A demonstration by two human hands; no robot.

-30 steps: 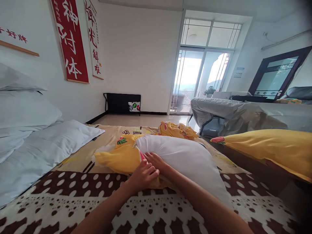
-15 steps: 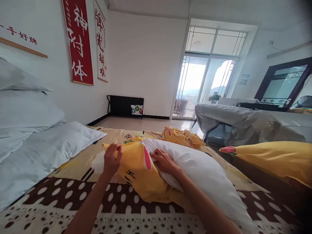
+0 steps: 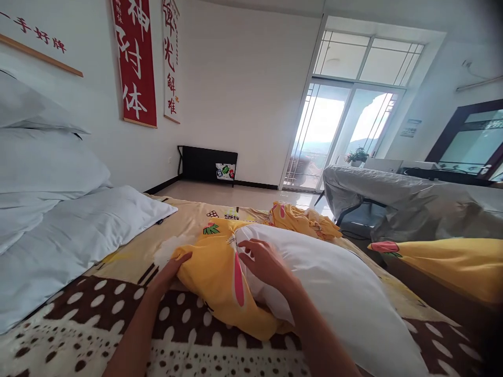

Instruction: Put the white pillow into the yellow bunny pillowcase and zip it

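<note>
A yellow pillowcase (image 3: pixel 212 262) with a pink patch and a green leaf print lies on the bed, drawn partly over one end of a white pillow (image 3: pixel 326 272). My left hand (image 3: pixel 171 269) is closed on the left edge of the pillowcase, bunching the cloth. Beside the pillowcase's mouth, my right hand (image 3: pixel 269 264) is over the pillow's end, fingers bent but apart, with no cloth visible between them. Whether its fingertips touch the pillow is unclear.
White pillows (image 3: pixel 86 225) are piled on the left. Crumpled yellow fabric (image 3: pixel 302 220) lies at the bed's far edge. A yellow-covered pillow (image 3: pixel 451 264) is at the right. Beyond stand a plastic-draped table (image 3: pixel 396 193) and a black folded frame (image 3: pixel 200 163).
My left hand has come down from above the pillowcase's corner and taken hold of its left edge. My right hand has loosened from the opening. The view has shifted slightly.
</note>
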